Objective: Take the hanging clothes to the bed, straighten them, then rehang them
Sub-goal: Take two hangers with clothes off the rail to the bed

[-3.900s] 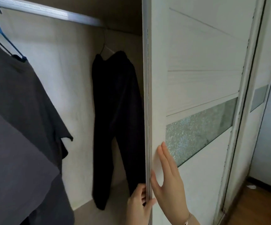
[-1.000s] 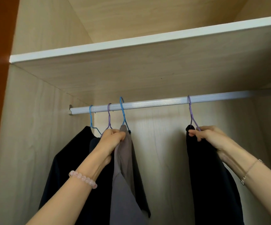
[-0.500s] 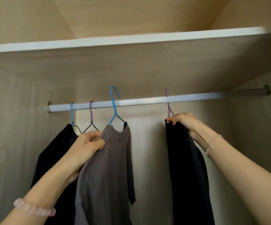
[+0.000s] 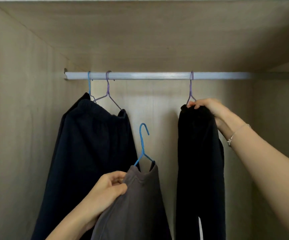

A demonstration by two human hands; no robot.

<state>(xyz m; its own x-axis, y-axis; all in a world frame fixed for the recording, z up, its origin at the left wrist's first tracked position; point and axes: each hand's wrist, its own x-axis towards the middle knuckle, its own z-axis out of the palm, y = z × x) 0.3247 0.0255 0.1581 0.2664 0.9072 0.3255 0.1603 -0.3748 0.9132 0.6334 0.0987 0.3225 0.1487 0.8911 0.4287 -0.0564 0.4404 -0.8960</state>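
Inside the wardrobe, my left hand (image 4: 108, 187) grips a grey shirt (image 4: 136, 205) on a blue hanger (image 4: 143, 144); the hanger is off the rail and sits well below it. My right hand (image 4: 208, 105) pinches the top of a black garment (image 4: 199, 161), which hangs from a purple hanger (image 4: 191, 90) hooked on the silver rail (image 4: 149, 75). At the left, dark navy trousers (image 4: 91, 144) hang from a purple hanger (image 4: 107, 90), with another blue hanger (image 4: 89, 85) behind them.
A wooden shelf (image 4: 140, 32) runs close above the rail. The wardrobe's side walls (image 4: 19, 118) close in left and right. A stretch of bare rail lies between the left hangers and the right one.
My left hand has unhooked the blue hanger with the grey shirt and lowered it beneath the rail. My right hand keeps hold of the black garment. The view has tilted down.
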